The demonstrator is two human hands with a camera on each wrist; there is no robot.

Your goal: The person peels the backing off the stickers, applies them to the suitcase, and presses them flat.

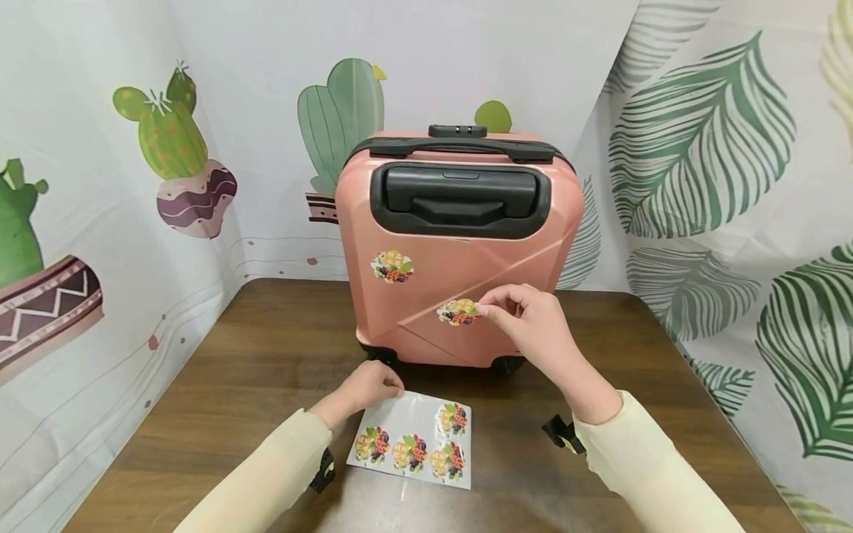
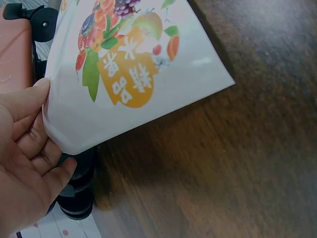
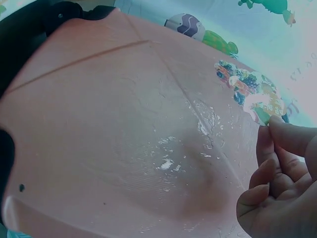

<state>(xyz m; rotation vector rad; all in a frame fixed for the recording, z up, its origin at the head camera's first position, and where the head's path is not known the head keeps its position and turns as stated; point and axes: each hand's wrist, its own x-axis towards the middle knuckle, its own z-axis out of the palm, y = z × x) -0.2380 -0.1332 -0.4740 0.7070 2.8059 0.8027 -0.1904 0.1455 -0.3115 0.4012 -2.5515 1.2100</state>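
Note:
A fruit sticker [image 1: 456, 312] is pinched at its right edge between the thumb and forefinger of my right hand [image 1: 529, 322]. It overlaps the lower front of a pink suitcase [image 1: 480, 270], which stands upright. Another fruit sticker [image 1: 392, 266] is on the suitcase's left side, up and left of the held one. Close below the suitcase, my left hand [image 1: 369, 385] grips the upper left corner of a white sticker sheet [image 1: 403, 416]. In the left wrist view the thumb lies over the sheet [image 2: 198, 82] and the other fingers are behind it. Several fruit stickers [image 1: 409, 453] remain along its lower and right sides.
The suitcase stands on a dark wooden table [image 1: 280, 326], with a black recessed handle [image 1: 460, 196] near its top and black wheels [image 1: 509, 364] beneath. Cloth printed with cacti and leaves [image 1: 700, 141] hangs behind and at both sides. Black wrist straps [image 1: 564, 434] show by the sleeves.

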